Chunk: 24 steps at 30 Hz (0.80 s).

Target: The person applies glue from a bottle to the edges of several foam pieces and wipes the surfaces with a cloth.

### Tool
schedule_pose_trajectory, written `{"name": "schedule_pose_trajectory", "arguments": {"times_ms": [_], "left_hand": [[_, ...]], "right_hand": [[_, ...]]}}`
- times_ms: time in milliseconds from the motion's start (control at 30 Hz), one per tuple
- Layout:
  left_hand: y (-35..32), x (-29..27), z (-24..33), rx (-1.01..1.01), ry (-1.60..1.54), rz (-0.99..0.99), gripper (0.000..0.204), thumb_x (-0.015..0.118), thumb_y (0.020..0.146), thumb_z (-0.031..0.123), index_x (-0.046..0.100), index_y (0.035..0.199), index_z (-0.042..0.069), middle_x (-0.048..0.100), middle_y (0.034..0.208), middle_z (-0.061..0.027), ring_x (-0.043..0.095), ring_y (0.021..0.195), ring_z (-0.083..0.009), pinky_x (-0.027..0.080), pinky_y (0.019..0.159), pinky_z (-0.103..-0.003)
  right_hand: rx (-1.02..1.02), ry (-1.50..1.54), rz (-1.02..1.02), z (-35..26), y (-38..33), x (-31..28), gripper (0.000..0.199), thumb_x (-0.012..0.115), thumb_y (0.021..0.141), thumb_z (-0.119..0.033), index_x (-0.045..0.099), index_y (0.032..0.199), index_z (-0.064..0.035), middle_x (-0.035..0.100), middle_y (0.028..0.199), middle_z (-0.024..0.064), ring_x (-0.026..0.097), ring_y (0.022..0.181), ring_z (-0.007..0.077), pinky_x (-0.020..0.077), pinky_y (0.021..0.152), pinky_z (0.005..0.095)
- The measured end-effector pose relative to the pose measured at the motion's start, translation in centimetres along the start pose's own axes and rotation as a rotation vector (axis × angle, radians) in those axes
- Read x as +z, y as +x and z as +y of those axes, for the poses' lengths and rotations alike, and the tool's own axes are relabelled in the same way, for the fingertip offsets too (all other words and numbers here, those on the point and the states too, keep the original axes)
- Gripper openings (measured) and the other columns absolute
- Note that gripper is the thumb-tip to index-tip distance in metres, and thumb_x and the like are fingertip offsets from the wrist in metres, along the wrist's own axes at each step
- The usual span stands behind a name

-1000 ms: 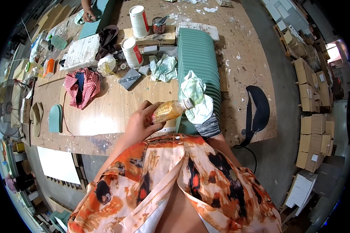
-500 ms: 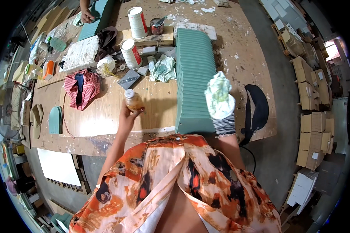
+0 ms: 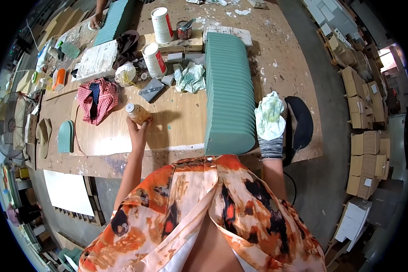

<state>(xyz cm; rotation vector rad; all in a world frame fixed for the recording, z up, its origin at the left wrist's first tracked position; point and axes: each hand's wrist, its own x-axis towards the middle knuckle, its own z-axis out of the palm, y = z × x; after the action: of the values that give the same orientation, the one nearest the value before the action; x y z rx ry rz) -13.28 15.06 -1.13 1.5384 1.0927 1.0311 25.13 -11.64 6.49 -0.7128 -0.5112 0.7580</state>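
Observation:
My bare left hand (image 3: 136, 130) is closed round a small clear bottle (image 3: 138, 114) with a pale cap and amber contents, tilted above the wooden board. On my right hand (image 3: 271, 147) is a grey striped glove. That hand grips a crumpled white cloth (image 3: 270, 117) with greenish stains, which hides the fingers. Between my hands lies a long green ribbed piece (image 3: 229, 90) with a rounded near end, and the cloth is just to its right, seemingly apart from it.
Two white-and-red cans (image 3: 154, 61), a dark open tin (image 3: 184, 31), a grey block (image 3: 152, 90) and another crumpled cloth (image 3: 190, 77) stand beyond. A red checked cloth (image 3: 97, 100) lies left, a black strap (image 3: 300, 122) right. At far left, another person's hand (image 3: 96, 21) touches a second green piece.
My right hand has moved right with the cloth, off the ribbed piece. My left hand has shifted left with the bottle. The other person's hand has moved slightly.

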Motion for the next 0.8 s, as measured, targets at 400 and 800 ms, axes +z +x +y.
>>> {"name": "schedule_pose_trajectory", "arguments": {"times_ms": [400,800], "left_hand": [[-6.9,11.6,10.4,0.290,0.039,-0.662,0.106,0.086,0.075,0.019,0.018,0.154,0.001,0.030,0.155,-0.0211,0.028,0.145,-0.0328,0.023,0.118,-0.043],[-7.9,16.6,11.2,0.271,-0.054,-0.734,0.121,0.084,0.074,0.003,-0.004,0.158,0.006,0.008,0.163,-0.0220,0.017,0.150,-0.0344,0.024,0.120,-0.043]], "right_hand": [[0.177,0.578,0.310,1.8,-0.9,-2.0,0.032,0.044,0.103,-0.022,0.059,0.129,-0.0119,0.063,0.117,0.0034,0.062,0.103,0.0177,0.0509,0.089,0.0336],[0.154,0.656,0.042,2.4,-1.7,-2.7,0.038,0.040,0.104,-0.024,0.056,0.136,-0.0132,0.064,0.130,0.0056,0.065,0.114,0.0193,0.0543,0.096,0.0343]]}}
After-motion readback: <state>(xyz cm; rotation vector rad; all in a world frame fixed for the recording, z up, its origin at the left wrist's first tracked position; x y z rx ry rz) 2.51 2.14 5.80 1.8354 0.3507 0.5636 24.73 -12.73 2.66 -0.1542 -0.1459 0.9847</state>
